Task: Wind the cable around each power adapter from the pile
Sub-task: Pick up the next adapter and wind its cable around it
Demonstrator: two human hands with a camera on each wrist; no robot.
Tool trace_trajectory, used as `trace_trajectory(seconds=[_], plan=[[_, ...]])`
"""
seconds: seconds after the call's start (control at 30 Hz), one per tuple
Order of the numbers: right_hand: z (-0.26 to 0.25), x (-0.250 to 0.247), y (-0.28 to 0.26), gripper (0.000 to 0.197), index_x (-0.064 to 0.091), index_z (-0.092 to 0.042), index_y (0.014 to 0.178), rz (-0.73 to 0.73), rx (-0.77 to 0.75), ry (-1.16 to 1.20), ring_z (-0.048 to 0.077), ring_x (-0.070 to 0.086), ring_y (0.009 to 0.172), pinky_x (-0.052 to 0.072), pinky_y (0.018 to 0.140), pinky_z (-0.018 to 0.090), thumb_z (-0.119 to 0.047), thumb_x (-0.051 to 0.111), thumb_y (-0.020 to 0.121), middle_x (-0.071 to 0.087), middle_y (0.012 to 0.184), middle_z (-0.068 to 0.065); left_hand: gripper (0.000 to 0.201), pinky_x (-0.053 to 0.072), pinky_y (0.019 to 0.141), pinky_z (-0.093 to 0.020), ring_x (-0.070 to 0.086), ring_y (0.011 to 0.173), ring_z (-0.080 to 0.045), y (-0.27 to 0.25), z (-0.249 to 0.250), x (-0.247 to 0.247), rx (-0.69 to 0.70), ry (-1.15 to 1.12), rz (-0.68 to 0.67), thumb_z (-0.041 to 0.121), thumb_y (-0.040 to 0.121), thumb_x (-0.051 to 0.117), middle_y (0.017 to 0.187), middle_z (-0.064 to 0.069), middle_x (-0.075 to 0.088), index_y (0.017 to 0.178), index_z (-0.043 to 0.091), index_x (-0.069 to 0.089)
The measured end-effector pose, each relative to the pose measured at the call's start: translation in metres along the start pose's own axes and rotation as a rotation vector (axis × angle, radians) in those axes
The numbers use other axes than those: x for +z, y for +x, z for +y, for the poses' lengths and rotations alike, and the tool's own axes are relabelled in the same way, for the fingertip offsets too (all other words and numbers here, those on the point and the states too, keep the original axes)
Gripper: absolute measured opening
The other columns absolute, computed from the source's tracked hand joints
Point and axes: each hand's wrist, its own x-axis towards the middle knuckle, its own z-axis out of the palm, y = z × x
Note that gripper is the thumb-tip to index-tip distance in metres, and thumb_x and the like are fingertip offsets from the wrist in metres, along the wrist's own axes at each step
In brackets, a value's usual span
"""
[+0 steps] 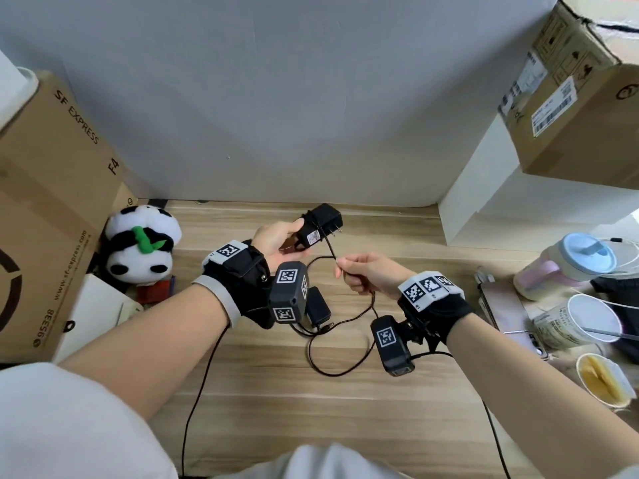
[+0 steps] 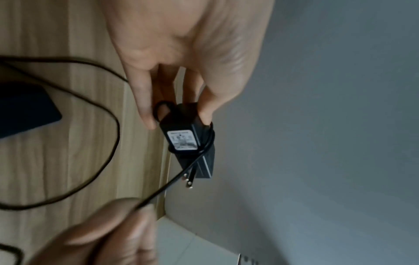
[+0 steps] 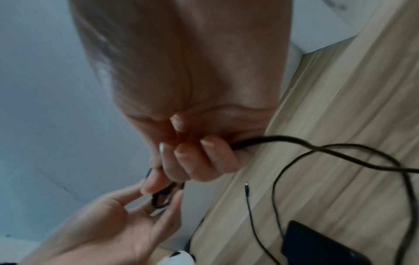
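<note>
My left hand (image 1: 276, 238) holds a black power adapter (image 1: 320, 224) above the wooden desk, fingers and thumb around its rear end (image 2: 188, 141). Its two metal prongs (image 2: 188, 181) point away from the hand. A turn of its thin black cable (image 1: 328, 248) lies across the body. My right hand (image 1: 366, 273) pinches that cable a short way below the adapter, and the rest trails through the curled fingers (image 3: 195, 156) down to a loose loop on the desk (image 1: 345, 357). A second black adapter (image 1: 318, 305) lies flat on the desk under my left wrist.
Cardboard boxes stand at the left (image 1: 48, 202) and upper right (image 1: 581, 91). A panda plush (image 1: 141, 247) sits at the left. Cups (image 1: 584, 319), a lidded bottle (image 1: 570, 261) and a bowl (image 1: 603, 380) crowd the right edge. A loose barrel plug (image 3: 246, 185) lies on the desk.
</note>
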Motion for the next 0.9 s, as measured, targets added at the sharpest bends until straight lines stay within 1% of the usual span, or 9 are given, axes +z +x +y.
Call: trace_trajectory(seconds=[0.1, 0.17, 0.23, 0.4, 0.5, 0.6, 0.7, 0.8, 0.9], plan=[[0.008, -0.004, 0.002, 0.034, 0.055, -0.016, 0.072, 0.032, 0.054, -0.025, 0.008, 0.035, 0.047, 0.031, 0.048, 0.016, -0.029, 0.040, 0.099, 0.039, 0.049, -0.009, 0.020, 0.056, 0.075, -0.032, 0.054, 0.069, -0.018, -0.001, -0.002, -0.006, -0.046, -0.070, -0.109, 0.016, 0.090, 0.062, 0.084, -0.011, 0.053, 0.101, 0.000, 0.059], [0.010, -0.009, 0.002, 0.033, 0.051, -0.015, 0.070, 0.126, 0.087, 0.011, 0.006, 0.031, 0.044, 0.028, 0.045, 0.016, -0.031, 0.044, 0.098, 0.035, 0.047, -0.010, 0.022, 0.057, 0.067, -0.027, 0.053, 0.071, -0.017, -0.004, -0.003, -0.007, -0.055, -0.017, -0.187, 0.020, 0.090, 0.061, 0.084, -0.009, 0.052, 0.102, 0.002, 0.059], [0.011, -0.016, 0.002, 0.034, 0.046, -0.015, 0.067, 0.239, 0.108, 0.062, 0.006, 0.027, 0.042, 0.025, 0.043, 0.016, -0.034, 0.047, 0.095, 0.031, 0.047, -0.010, 0.020, 0.054, 0.063, -0.025, 0.054, 0.074, -0.016, -0.009, -0.004, -0.006, -0.043, 0.149, -0.259, 0.023, 0.092, 0.057, 0.083, -0.007, 0.055, 0.100, 0.005, 0.061], [-0.007, -0.029, 0.001, 0.034, 0.047, -0.017, 0.067, 0.435, 0.095, 0.130, 0.008, 0.029, 0.046, 0.026, 0.047, 0.018, -0.041, 0.056, 0.090, 0.034, 0.050, -0.008, 0.030, 0.054, 0.068, -0.025, 0.059, 0.085, -0.017, -0.016, -0.008, -0.001, 0.012, 0.559, -0.420, 0.020, 0.094, 0.054, 0.095, -0.004, 0.064, 0.117, 0.004, 0.062], [-0.026, -0.025, 0.001, 0.033, 0.048, -0.014, 0.070, 0.429, -0.015, 0.169, 0.006, 0.027, 0.043, 0.021, 0.042, 0.016, -0.034, 0.049, 0.096, 0.030, 0.051, -0.008, 0.028, 0.057, 0.072, -0.024, 0.063, 0.084, -0.015, -0.016, -0.011, 0.006, 0.100, 0.789, -0.389, 0.019, 0.091, 0.059, 0.094, -0.004, 0.067, 0.115, 0.006, 0.064], [-0.034, -0.013, -0.001, 0.030, 0.050, -0.012, 0.074, 0.314, -0.104, 0.116, 0.005, 0.026, 0.040, 0.019, 0.040, 0.016, -0.025, 0.043, 0.099, 0.030, 0.048, -0.008, 0.026, 0.055, 0.079, -0.032, 0.062, 0.089, -0.021, -0.008, -0.015, 0.011, 0.253, 0.892, -0.183, 0.018, 0.090, 0.062, 0.100, -0.009, 0.065, 0.113, 0.008, 0.065], [-0.027, 0.000, -0.005, 0.033, 0.051, -0.014, 0.071, 0.154, -0.126, 0.069, 0.006, 0.028, 0.040, 0.021, 0.042, 0.017, -0.022, 0.039, 0.100, 0.033, 0.045, -0.009, 0.022, 0.056, 0.070, -0.033, 0.061, 0.088, -0.024, -0.003, -0.017, 0.010, 0.241, 0.628, -0.001, 0.014, 0.092, 0.058, 0.100, -0.012, 0.062, 0.111, 0.005, 0.064], [-0.011, 0.004, -0.006, 0.034, 0.053, -0.015, 0.072, 0.060, -0.081, 0.059, 0.007, 0.028, 0.042, 0.022, 0.044, 0.017, -0.023, 0.036, 0.101, 0.034, 0.046, -0.010, 0.018, 0.056, 0.063, -0.032, 0.060, 0.079, -0.024, -0.006, -0.012, 0.007, 0.071, 0.210, 0.021, 0.012, 0.093, 0.056, 0.091, -0.015, 0.061, 0.104, -0.001, 0.061], [0.005, -0.001, -0.005, 0.034, 0.054, -0.015, 0.073, 0.055, -0.003, 0.128, 0.007, 0.028, 0.042, 0.021, 0.045, 0.019, -0.025, 0.038, 0.100, 0.034, 0.046, -0.010, 0.014, 0.053, 0.067, -0.035, 0.052, 0.068, -0.021, -0.008, -0.005, 0.003, -0.020, -0.069, -0.023, 0.013, 0.094, 0.056, 0.081, -0.013, 0.053, 0.093, -0.001, 0.055]])
